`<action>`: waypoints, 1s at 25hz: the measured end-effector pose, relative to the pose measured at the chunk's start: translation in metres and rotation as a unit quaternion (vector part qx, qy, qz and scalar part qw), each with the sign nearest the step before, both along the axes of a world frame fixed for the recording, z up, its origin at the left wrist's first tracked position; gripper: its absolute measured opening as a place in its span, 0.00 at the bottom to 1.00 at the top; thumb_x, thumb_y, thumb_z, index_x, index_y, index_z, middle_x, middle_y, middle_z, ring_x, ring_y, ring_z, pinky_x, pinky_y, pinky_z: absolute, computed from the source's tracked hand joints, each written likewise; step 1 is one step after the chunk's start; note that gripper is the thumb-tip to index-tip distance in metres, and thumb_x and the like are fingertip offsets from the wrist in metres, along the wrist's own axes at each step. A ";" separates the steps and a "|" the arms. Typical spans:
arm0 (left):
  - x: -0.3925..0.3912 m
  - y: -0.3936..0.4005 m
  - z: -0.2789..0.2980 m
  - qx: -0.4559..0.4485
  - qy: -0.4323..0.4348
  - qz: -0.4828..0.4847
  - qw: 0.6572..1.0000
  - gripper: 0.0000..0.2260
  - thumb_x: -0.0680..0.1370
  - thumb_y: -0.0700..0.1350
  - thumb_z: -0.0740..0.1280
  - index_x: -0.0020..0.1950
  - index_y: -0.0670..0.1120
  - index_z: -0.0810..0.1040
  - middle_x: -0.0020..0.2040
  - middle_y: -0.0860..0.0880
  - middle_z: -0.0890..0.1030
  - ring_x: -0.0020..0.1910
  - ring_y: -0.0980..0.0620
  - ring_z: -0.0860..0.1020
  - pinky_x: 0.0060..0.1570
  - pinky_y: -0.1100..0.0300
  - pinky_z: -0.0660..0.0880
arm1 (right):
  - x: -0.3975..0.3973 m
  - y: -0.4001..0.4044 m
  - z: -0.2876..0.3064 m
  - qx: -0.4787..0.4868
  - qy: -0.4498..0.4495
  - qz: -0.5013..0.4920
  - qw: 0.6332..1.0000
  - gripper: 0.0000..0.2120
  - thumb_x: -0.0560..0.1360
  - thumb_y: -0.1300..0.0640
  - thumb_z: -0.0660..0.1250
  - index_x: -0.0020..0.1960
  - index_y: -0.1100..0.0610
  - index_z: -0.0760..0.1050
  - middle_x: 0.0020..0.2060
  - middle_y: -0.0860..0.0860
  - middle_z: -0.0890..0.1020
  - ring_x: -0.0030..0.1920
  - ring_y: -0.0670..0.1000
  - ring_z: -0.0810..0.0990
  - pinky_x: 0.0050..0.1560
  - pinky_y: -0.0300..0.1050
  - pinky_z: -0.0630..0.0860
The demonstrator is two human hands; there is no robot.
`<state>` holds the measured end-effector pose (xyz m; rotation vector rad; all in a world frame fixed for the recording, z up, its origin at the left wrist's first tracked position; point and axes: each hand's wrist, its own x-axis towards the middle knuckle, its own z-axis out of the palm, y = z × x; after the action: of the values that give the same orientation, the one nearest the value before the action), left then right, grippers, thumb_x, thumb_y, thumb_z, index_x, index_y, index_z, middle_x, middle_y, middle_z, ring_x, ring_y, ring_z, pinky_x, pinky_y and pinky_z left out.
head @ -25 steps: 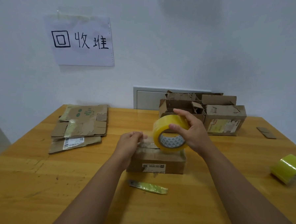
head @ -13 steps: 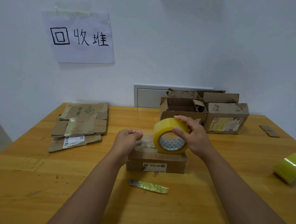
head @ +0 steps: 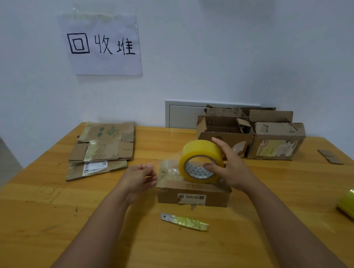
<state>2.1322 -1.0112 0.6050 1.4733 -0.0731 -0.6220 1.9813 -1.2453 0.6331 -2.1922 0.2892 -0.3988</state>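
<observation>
Flattened brown cardboard sheets lie at the left of the wooden counter. The left grip pinches a clear tape strip stretched over the small brown cardboard box at mid-counter. The right grip clamps the yellow tape roll, on edge atop that box.

Bare forearms and hands

Far up the wall beyond my left hand's fingers, a white paper sheet bears the handwritten black characters 回收堆. Below my right hand's fingers, the print on the white label of the brown cardboard box is too small to read.
</observation>
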 end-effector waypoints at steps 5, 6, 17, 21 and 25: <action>0.001 -0.002 -0.013 -0.005 0.023 0.011 1.000 0.06 0.82 0.41 0.64 0.46 0.42 0.73 0.38 0.45 0.76 0.37 0.51 0.76 0.30 0.63 0.77 | 0.000 0.005 -0.011 0.019 -0.014 -0.011 1.000 0.35 0.73 0.47 0.72 0.74 0.43 0.56 0.65 0.45 0.68 0.62 0.48 0.71 0.58 0.47 0.75; 0.001 -0.002 -0.015 0.003 0.023 0.013 1.000 0.06 0.82 0.42 0.64 0.46 0.42 0.73 0.38 0.45 0.76 0.36 0.51 0.76 0.29 0.63 0.77 | 0.000 0.007 -0.012 0.020 -0.021 -0.016 0.999 0.35 0.74 0.48 0.72 0.74 0.45 0.56 0.64 0.45 0.67 0.61 0.48 0.71 0.57 0.45 0.74; -0.015 -0.010 -0.015 0.229 -0.201 0.014 0.952 0.07 0.81 0.48 0.65 0.58 0.49 0.73 0.46 0.50 0.80 0.45 0.48 0.79 0.41 0.55 0.77 | -0.001 0.013 -0.038 0.011 -0.044 -0.062 0.997 0.30 0.70 0.36 0.72 0.67 0.41 0.64 0.57 0.44 0.76 0.58 0.48 0.77 0.53 0.48 0.79; -0.044 -0.013 -0.018 0.130 -0.214 -0.023 0.968 0.11 0.84 0.52 0.58 0.63 0.53 0.74 0.58 0.55 0.77 0.58 0.53 0.74 0.54 0.56 0.72 | -0.001 0.016 -0.041 0.081 -0.050 -0.063 0.994 0.27 0.67 0.40 0.74 0.61 0.46 0.69 0.54 0.44 0.80 0.54 0.45 0.80 0.49 0.42 0.79; -0.044 -0.018 -0.016 0.209 -0.229 -0.107 0.945 0.27 0.83 0.51 0.59 0.80 0.52 0.54 0.71 0.49 0.71 0.65 0.49 0.72 0.60 0.57 0.70 | -0.002 0.018 -0.036 0.092 -0.021 -0.040 0.995 0.26 0.69 0.50 0.77 0.61 0.48 0.68 0.53 0.42 0.79 0.50 0.37 0.79 0.46 0.36 0.78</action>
<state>2.0877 -1.0288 0.5894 2.0220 -0.4950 -0.4719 1.9790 -1.2277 0.5975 -1.9936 0.3768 -0.4449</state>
